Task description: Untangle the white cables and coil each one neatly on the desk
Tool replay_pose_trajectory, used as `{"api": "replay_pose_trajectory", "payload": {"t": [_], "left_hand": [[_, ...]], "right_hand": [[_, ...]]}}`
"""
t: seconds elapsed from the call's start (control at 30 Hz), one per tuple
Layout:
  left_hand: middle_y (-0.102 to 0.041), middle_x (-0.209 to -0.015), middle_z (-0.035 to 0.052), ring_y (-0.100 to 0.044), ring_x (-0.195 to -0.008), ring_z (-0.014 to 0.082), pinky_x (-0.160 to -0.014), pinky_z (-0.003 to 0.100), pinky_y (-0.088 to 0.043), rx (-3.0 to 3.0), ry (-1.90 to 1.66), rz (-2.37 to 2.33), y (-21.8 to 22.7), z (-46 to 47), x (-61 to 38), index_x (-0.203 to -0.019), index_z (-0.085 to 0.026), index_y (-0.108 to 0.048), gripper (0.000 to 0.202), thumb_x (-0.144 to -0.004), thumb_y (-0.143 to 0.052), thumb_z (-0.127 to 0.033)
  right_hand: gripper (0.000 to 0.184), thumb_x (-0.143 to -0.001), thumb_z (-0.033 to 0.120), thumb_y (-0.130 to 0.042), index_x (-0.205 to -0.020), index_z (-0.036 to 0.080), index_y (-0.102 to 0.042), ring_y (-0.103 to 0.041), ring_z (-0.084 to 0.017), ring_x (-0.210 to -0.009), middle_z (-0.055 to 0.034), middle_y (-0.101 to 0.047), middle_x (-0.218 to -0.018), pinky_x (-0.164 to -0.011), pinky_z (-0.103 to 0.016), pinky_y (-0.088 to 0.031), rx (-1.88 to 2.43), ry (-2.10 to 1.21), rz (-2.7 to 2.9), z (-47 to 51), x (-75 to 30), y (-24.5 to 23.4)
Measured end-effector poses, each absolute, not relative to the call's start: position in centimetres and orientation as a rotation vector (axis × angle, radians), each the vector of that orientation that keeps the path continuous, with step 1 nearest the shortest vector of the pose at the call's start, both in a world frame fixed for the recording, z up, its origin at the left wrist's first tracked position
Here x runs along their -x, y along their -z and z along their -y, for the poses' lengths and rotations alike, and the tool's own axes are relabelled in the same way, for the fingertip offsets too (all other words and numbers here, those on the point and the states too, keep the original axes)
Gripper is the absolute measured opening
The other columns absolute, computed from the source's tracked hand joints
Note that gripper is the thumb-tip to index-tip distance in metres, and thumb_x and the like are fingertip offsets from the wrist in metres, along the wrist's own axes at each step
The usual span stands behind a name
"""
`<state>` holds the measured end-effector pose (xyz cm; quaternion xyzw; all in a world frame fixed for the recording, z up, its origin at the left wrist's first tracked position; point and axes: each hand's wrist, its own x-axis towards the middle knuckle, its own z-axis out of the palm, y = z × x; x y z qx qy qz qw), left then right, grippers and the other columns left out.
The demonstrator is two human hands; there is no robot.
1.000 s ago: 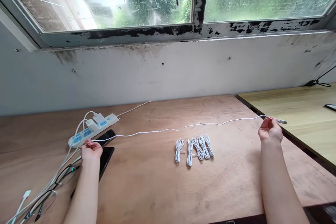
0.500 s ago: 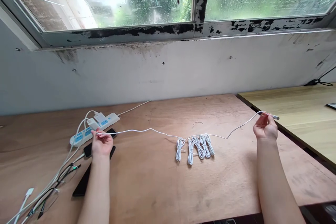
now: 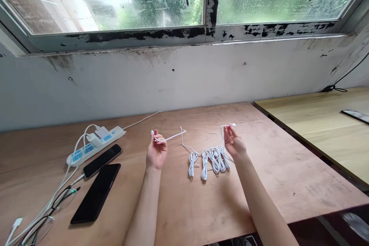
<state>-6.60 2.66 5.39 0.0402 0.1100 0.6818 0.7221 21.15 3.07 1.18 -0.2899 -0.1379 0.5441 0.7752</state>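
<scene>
A loose white USB cable (image 3: 188,147) runs between my two hands and sags to the table in the middle. My left hand (image 3: 157,152) pinches it near one end, left of centre. At the other end, my right hand (image 3: 235,143) grips the cable just behind its white plug, which pokes out past the fingertips. Between and below the hands lie several coiled white cables (image 3: 204,166) in a row, each bundled up. The slack of the held cable passes over the tops of these bundles.
On the left are a white power strip (image 3: 115,134) with chargers plugged in, a phone (image 3: 102,160), a larger black phone (image 3: 96,196) and eyeglasses (image 3: 62,198) among white cords. A lighter wooden table (image 3: 317,123) adjoins at right, below the window wall.
Both hands have come inward toward each other, the left moving right and the right moving left. The cable between them has gone from stretched out to slack and bent.
</scene>
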Motion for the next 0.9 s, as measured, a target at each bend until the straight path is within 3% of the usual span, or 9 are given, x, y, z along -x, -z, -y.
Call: {"api": "replay_pose_trajectory", "payload": {"t": [0.3, 0.43, 0.53, 0.73, 0.9], "left_hand": [[-0.05, -0.058, -0.0046, -0.045, -0.045, -0.0025, -0.045, 0.005, -0.039, -0.157, -1.471, -0.47, -3.7, -1.9, 4.2, -0.085, -0.013, -0.063, 0.028, -0.092, -0.038, -0.022], [-0.056, -0.06, -0.0039, -0.047, -0.046, -0.0014, -0.045, 0.007, -0.039, -0.385, -1.592, -0.696, -3.4, -2.0, 3.9, -0.082, -0.015, -0.066, 0.012, -0.081, -0.06, -0.025], [-0.062, -0.064, 0.0001, -0.053, -0.052, 0.004, -0.051, 0.013, -0.044, -0.805, -1.71, -0.943, -3.0, -1.6, 3.5, -0.079, -0.014, -0.069, 0.02, -0.071, -0.07, -0.033], [-0.068, -0.072, 0.0043, -0.061, -0.062, 0.0132, -0.061, 0.024, -0.048, -1.568, -1.706, -1.167, -2.7, 0.0, 2.6, -0.079, -0.019, -0.072, 0.017, -0.072, -0.068, -0.034], [-0.07, -0.078, 0.0051, -0.064, -0.07, 0.0149, -0.065, 0.023, -0.047, -1.944, -1.686, -1.249, -2.1, 0.4, 2.4, -0.079, -0.024, -0.073, 0.011, -0.076, -0.064, -0.03]], "right_hand": [[0.024, -0.063, 0.027, -0.076, -0.073, 0.016, -0.058, -0.068, -0.011, -0.064, -0.0007, -0.069, -0.07, -0.055, -0.012, -0.055, 0.701, -1.264, 0.425, -1.6, -17.6, -1.6], [0.025, -0.065, 0.032, -0.074, -0.073, 0.015, -0.058, -0.066, -0.012, -0.059, -0.0021, -0.068, -0.067, -0.057, -0.02, -0.056, 0.8, -1.133, 0.628, -1.0, -17.0, -2.0], [0.024, -0.069, 0.035, -0.071, -0.076, 0.015, -0.06, -0.066, -0.014, -0.06, -0.0032, -0.068, -0.068, -0.059, -0.025, -0.056, 0.875, -0.957, 0.837, -0.5, -16.4, -2.0], [0.014, -0.074, 0.033, -0.065, -0.075, 0.019, -0.067, -0.065, -0.015, -0.066, -0.0032, -0.069, -0.075, -0.064, -0.027, -0.054, 1.004, -0.626, 1.177, 0.1, -15.7, -1.1], [0.013, -0.077, 0.032, -0.061, -0.073, 0.023, -0.069, -0.06, -0.013, -0.06, -0.0025, -0.069, -0.075, -0.051, -0.023, -0.05, 1.071, -0.445, 1.389, 0.6, -15.7, -1.1]]}}
